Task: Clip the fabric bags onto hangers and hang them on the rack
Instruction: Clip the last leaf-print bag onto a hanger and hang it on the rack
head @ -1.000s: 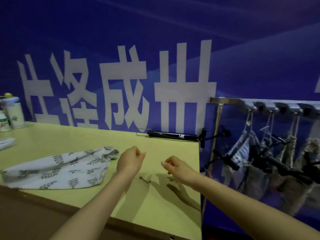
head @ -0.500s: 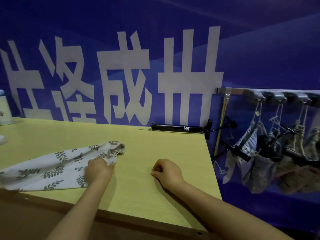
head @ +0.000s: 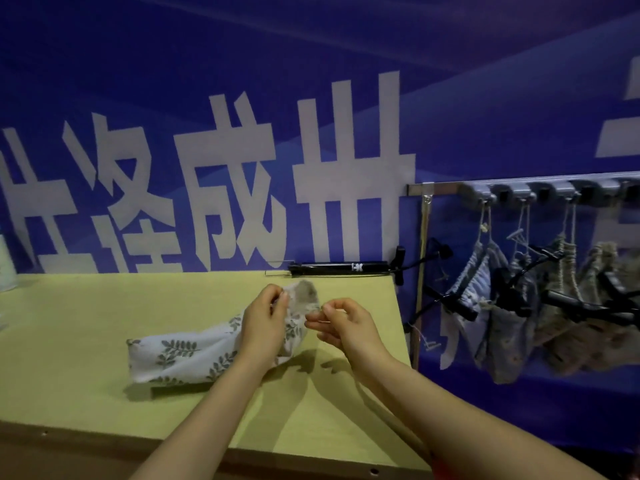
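Leaf-print fabric bag (head: 180,351) is gripped at its mouth end by the left hand (head: 263,327). The fingers (head: 277,301) are curled round the bunched cloth, which is raised off the table (head: 86,323). The bag's long axis runs from those fingers down and off to their left, and the far end is rested on the table.

The right hand (head: 349,327) is held just right of the mouth end, with thumb and forefinger pressed together on a small thin item (head: 334,310). Its kind cannot be told.

The bag body is nearer to the left hand. The rack (head: 446,184) is nearer to the right hand, well off to its right, past the table edge.

- **Cloth:** thin, soft, limp and creased, in a flat pouch shape, so sag is expected on lifting.
- **Rack:** rigid black hangers (head: 460,308) are seen there with coarser-weave hung bags (head: 502,341) on cord loops.
- **Free hanger:** whether one is available cannot be told.
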`<action>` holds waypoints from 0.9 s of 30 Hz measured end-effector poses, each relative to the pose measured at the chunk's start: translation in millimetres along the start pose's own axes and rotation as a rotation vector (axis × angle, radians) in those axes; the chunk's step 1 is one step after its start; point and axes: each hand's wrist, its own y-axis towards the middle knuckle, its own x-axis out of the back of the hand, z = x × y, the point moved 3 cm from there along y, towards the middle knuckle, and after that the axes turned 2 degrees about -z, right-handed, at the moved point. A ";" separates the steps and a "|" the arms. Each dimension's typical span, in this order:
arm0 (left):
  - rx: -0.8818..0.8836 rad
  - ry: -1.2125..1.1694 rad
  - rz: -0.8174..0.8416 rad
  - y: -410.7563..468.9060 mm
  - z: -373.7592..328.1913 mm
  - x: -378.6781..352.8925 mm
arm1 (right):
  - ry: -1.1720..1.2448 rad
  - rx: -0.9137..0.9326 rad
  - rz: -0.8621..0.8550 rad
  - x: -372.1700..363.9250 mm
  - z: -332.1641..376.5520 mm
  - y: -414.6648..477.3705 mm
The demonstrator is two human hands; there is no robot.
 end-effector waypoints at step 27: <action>-0.414 0.053 0.633 -42.4 -160.1 -143.5 | -0.974 -0.032 -0.537 258.2 113.3 -27.8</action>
